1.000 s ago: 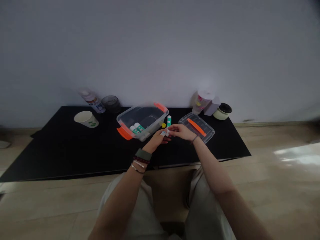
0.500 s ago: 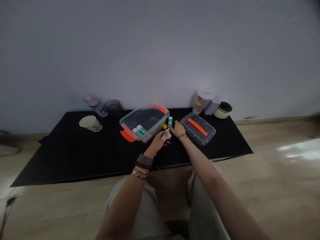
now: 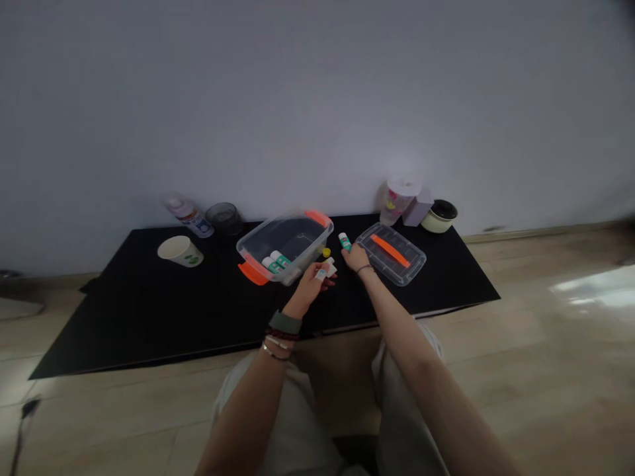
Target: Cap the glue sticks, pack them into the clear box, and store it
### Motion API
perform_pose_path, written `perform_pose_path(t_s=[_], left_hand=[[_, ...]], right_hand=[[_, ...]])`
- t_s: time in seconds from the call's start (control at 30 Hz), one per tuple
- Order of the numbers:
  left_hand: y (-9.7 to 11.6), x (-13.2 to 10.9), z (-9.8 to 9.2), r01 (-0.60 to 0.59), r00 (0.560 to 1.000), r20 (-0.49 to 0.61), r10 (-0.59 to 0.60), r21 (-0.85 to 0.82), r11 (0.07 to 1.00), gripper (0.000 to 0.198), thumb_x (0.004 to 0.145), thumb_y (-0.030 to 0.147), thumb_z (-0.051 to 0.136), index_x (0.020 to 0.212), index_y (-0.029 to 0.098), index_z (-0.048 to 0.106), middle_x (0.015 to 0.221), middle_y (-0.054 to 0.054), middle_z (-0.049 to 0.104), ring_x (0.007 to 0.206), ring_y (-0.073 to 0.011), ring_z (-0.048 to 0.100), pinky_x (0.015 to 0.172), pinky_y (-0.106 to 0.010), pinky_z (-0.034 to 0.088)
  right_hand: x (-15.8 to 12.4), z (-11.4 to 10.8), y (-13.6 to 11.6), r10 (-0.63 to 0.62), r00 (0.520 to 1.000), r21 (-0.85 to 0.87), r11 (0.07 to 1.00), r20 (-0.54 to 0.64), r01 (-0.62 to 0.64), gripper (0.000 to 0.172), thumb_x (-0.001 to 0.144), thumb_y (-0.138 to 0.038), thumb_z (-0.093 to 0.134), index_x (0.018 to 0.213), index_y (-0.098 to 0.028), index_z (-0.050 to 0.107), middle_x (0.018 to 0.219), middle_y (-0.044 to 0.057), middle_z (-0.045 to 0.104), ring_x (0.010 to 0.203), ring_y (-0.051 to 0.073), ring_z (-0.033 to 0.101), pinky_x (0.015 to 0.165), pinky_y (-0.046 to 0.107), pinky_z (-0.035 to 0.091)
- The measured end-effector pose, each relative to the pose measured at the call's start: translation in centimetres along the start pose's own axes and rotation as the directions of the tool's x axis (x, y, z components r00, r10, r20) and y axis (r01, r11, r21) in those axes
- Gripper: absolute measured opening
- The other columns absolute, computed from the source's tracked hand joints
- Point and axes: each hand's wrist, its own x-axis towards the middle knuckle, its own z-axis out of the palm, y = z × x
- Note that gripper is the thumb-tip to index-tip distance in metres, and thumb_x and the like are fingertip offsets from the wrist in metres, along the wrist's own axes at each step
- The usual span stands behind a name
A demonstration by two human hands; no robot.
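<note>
My right hand is closed around the lower part of a green-and-white glue stick, its white end pointing up and left. In my left hand are small white blocks with some blue print, perhaps erasers; their exact kind is too small to make out. A clear plastic box with orange latches stands open just left of my hands. Inside its near end lie two more glue sticks. Beside the box's right side is a small yellow round object, partly above my left fingers.
The clear lid with an orange handle lies right of my right hand. Behind it stand a patterned plastic cup, a pale box and a lidded pot. At left are a paper cup, a dark glass and a spray can.
My right hand and the glue stick have shifted slightly right, and the stick has gone from near upright to tilted left. My left hand still holds the white blocks, nearly in place.
</note>
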Motion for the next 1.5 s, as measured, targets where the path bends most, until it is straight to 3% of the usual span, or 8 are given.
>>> perform_pose_path(t_s=[0.1, 0.2, 0.3, 0.57, 0.73, 1.0, 1.23, 1.5], left_hand=[[0.0, 0.2, -0.1, -0.028, 0.999, -0.018, 0.028, 0.007, 1.0, 0.047, 0.082, 0.064, 0.059, 0.093, 0.018, 0.054, 0.088, -0.005, 0.072, 0.065, -0.0114, 0.065, 0.057, -0.021, 0.046], [0.0, 0.3, -0.1, -0.063, 0.997, -0.045, 0.063, 0.006, 0.998, 0.052, 0.079, 0.069, 0.059, 0.092, 0.019, 0.055, 0.086, -0.005, 0.072, 0.064, -0.0128, 0.065, 0.056, -0.022, 0.045], [0.1, 0.4, 0.1, -0.094, 0.993, -0.072, 0.093, -0.001, 0.996, 0.054, 0.078, 0.071, 0.057, 0.093, 0.019, 0.055, 0.084, -0.004, 0.071, 0.064, -0.0134, 0.065, 0.056, -0.023, 0.045], [1.6, 0.1, 0.8, -0.228, 0.966, -0.103, 0.238, 0.096, 0.969, 0.045, 0.085, 0.062, 0.056, 0.094, 0.018, 0.063, 0.076, -0.003, 0.067, 0.066, -0.0168, 0.064, 0.06, -0.028, 0.051], [2.4, -0.5, 1.3, -0.336, 0.938, -0.031, 0.346, 0.176, 0.925, 0.043, 0.08, 0.06, 0.061, 0.086, 0.018, 0.066, 0.079, -0.004, 0.067, 0.069, -0.0183, 0.062, 0.064, -0.03, 0.053], [2.2, -0.9, 1.4, -0.339, 0.931, -0.011, 0.364, 0.34, 0.877, 0.038, 0.081, 0.055, 0.06, 0.088, 0.019, 0.071, 0.091, -0.007, 0.073, 0.089, -0.0247, 0.067, 0.083, -0.035, 0.053], [2.6, 0.0, 3.6, -0.302, 0.953, -0.064, 0.297, -0.098, 0.948, 0.057, 0.087, 0.065, 0.047, 0.104, 0.015, 0.068, 0.112, -0.013, 0.072, 0.098, -0.0255, 0.069, 0.086, -0.038, 0.055], [2.8, -0.3, 5.3, -0.246, 0.969, -0.019, 0.246, -0.166, 0.955, 0.058, 0.085, 0.067, 0.05, 0.102, 0.015, 0.068, 0.111, -0.016, 0.073, 0.109, -0.0278, 0.067, 0.095, -0.04, 0.052]], right_hand=[[-1.3, -2.0, 1.3, -0.028, 0.999, 0.205, 0.979, 0.039, 0.02, 0.028, 0.099, -0.028, 0.036, 0.115, -0.012, 0.052, 0.089, 0.009, 0.071, 0.072, 0.014, 0.071, 0.062, 0.021, 0.051], [-4.0, -4.1, 2.3, -0.11, 0.993, 0.374, 0.92, -0.035, 0.115, 0.028, 0.091, -0.029, 0.049, 0.116, -0.017, 0.051, 0.09, 0.004, 0.071, 0.073, 0.015, 0.069, 0.064, 0.022, 0.05], [-6.9, -5.7, 2.4, -0.178, 0.978, 0.189, 0.962, -0.106, 0.195, 0.028, 0.083, -0.033, 0.061, 0.108, -0.021, 0.056, 0.095, 0.005, 0.071, 0.087, 0.022, 0.069, 0.072, 0.027, 0.049], [-10.2, -6.6, 0.6, -0.228, 0.973, -0.2, 0.953, 0.024, 0.228, 0.029, 0.09, -0.045, 0.056, 0.114, -0.028, 0.061, 0.101, 0.008, 0.073, 0.093, 0.027, 0.069, 0.071, 0.029, 0.046], [-10.6, -6.6, 0.9, -0.309, 0.951, -0.268, 0.914, 0.027, 0.305, 0.03, 0.092, -0.042, 0.054, 0.117, -0.026, 0.059, 0.101, 0.009, 0.073, 0.092, 0.027, 0.07, 0.07, 0.03, 0.046], [-10.4, -5.8, 1.6, -0.321, 0.944, -0.24, 0.913, 0.081, 0.331, 0.028, 0.093, -0.037, 0.053, 0.118, -0.025, 0.056, 0.105, 0.01, 0.073, 0.093, 0.027, 0.07, 0.072, 0.031, 0.047], [-10.8, -5.9, 2.1, -0.293, 0.954, -0.208, 0.931, 0.067, 0.301, 0.028, 0.092, -0.037, 0.055, 0.117, -0.024, 0.057, 0.104, 0.011, 0.073, 0.092, 0.027, 0.071, 0.072, 0.03, 0.047], [-11.7, -5.7, 1.9, -0.327, 0.939, -0.231, 0.91, 0.108, 0.344, 0.025, 0.092, -0.035, 0.054, 0.112, -0.022, 0.061, 0.102, 0.013, 0.073, 0.091, 0.028, 0.071, 0.072, 0.032, 0.049]])
